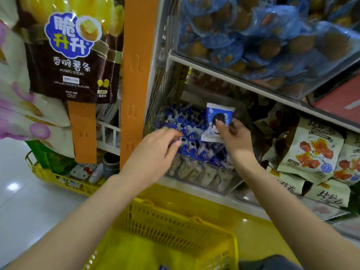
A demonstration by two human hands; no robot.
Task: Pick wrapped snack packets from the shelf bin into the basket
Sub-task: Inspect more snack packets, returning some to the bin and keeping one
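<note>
A clear shelf bin (196,179) holds a heap of small blue and white wrapped snack packets (191,121). My right hand (236,138) pinches one blue and white packet (217,119) between thumb and fingers, lifted above the heap. My left hand (155,151) reaches over the bin's left side, its fingers loosely curled down onto the heap; whether they hold a packet cannot be told. A yellow plastic basket (175,228) stands directly below my arms, with the tip of a blue packet (163,267) showing at its bottom edge.
An orange shelf post (136,75) rises left of the bin. Above it is a shelf of blue packs (263,36). Beige snack bags (315,151) lie to the right. Brown potato-stick bags (72,55) hang at left. A second yellow basket (64,180) stands on the floor at left.
</note>
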